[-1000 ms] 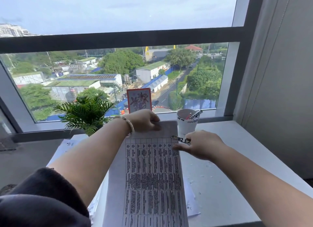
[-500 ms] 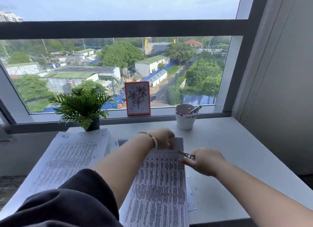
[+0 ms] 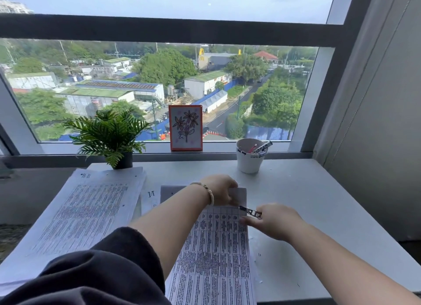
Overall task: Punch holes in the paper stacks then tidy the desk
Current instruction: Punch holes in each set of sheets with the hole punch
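Punch poised at the stack's far corner

Left hand (image 3: 220,189) lies across the far end of the paper stack (image 3: 216,257) at the middle of the desk (image 3: 319,202), fingers curled over its top edge. Right hand (image 3: 272,220) pinches a small metal punch (image 3: 250,211) at the stack's right edge, its grip closed round the tool. A second paper pile (image 3: 86,209) lies to the left, near the potted plant (image 3: 109,134); a white cup (image 3: 249,159) of pens stands beyond. Risk, as I judge it: if the left hand eases, sheets may fan and the holes land misaligned. White flecks speckle the desk beside the stack, likely punched scraps left for tidying.
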{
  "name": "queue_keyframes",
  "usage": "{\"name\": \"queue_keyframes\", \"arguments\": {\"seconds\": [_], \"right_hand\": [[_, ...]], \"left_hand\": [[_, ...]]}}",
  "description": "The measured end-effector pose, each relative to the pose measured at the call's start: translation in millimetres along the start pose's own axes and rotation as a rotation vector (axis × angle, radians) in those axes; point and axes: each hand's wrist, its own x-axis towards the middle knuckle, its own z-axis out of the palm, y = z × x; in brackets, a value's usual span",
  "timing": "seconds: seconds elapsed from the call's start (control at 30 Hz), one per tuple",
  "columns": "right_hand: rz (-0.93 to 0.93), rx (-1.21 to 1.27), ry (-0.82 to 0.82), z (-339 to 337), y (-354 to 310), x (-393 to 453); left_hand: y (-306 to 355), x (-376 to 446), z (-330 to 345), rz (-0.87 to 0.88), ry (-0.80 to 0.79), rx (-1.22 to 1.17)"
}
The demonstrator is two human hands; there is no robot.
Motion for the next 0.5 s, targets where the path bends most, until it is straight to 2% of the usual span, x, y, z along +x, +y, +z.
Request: {"name": "queue_keyframes", "arguments": {"seconds": [0.23,0.37,0.5], "right_hand": [[0.005,0.026,-0.063,-6.6,-7.4,-7.6],[-0.019,0.035,-0.137,-2.4,-6.0,-16.9],[-0.075,0.053,-0.143,1.0,-1.6,-25.1]], "left_hand": [[0.4,-1.8,0.3,0.028,0.095,0.13],[-8.0,-3.8,-15.7,0.006,0.139,0.071],[-20.4,-11.9,-41.1,-0.032,0.22,-0.039]]}}
